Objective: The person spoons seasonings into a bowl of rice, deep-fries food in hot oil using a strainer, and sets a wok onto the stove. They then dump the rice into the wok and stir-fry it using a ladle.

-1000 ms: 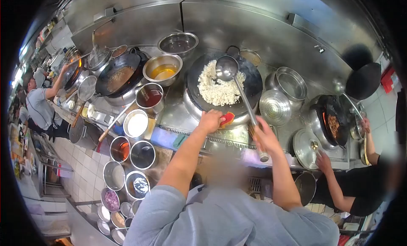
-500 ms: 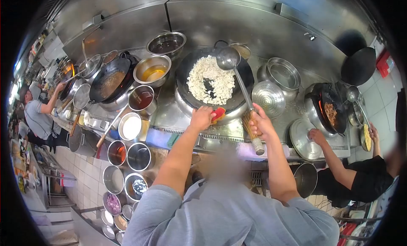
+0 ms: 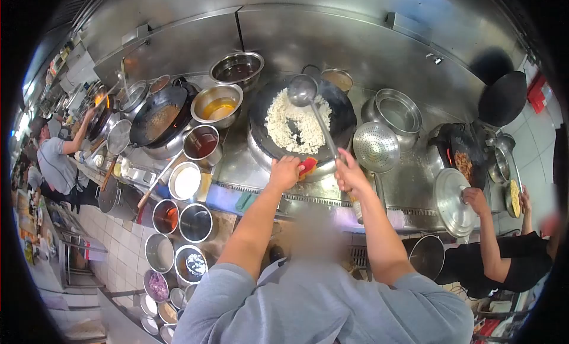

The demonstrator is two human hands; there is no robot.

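Observation:
My left hand (image 3: 285,172) grips a red cloth (image 3: 308,165) at the near rim of a black wok (image 3: 345,117). White rice (image 3: 281,133) lies in the wok with a dark gap near its middle. My right hand (image 3: 351,177) is closed around the handle of a long metal ladle (image 3: 303,91), whose bowl hangs over the rice's far side. Below that hand, a brush handle (image 3: 357,211) shows, partly hidden. Just right of the wok, a round perforated strainer (image 3: 376,146) rests on the steel counter.
At right, a co-worker's hand (image 3: 474,200) holds a metal lid (image 3: 454,203) near another wok (image 3: 474,136) with browned food. Left stand a bowl of yellow liquid (image 3: 217,107), a pot of dark red liquid (image 3: 201,143), a white-filled pot (image 3: 185,181) and a second wok (image 3: 139,115).
The ladle and my right hand have moved left, the bowl lower over the rice. My left hand stays at the rim. The co-worker has lifted the lid and shifted it right.

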